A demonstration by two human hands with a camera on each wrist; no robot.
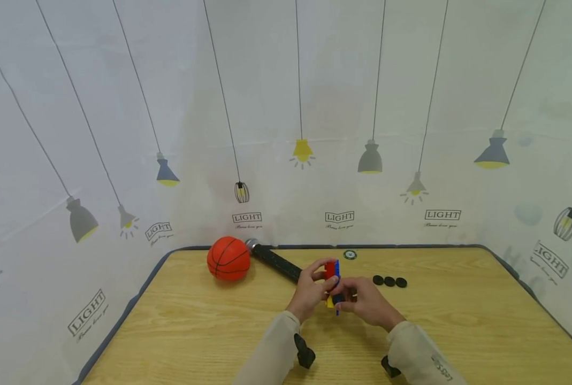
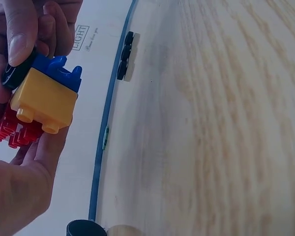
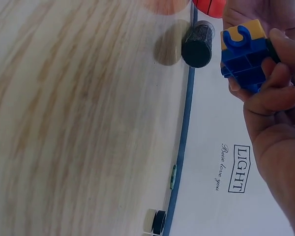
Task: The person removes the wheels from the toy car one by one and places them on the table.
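My left hand [image 1: 307, 291] holds a toy vehicle of plastic building blocks up off the table. It has a red block [image 1: 331, 269], a yellow block [image 2: 44, 98] and a blue base [image 3: 246, 61] with a hook-shaped end. Fingers of my right hand [image 1: 370, 303] pinch a small black wheel [image 2: 17, 73] against the side of the blue base. Whether the wheel is fixed on the base cannot be told. Part of the red block is hidden behind the left fingers.
Three black wheels [image 1: 389, 281] lie in a row to the right. Behind the left hand lies a black microphone [image 1: 278, 263], beside a small orange basketball [image 1: 228, 259]. A round green-and-white chip [image 1: 350, 255] lies near the wooden table's [image 1: 459, 321] back edge, before a printed curtain [image 1: 266, 107].
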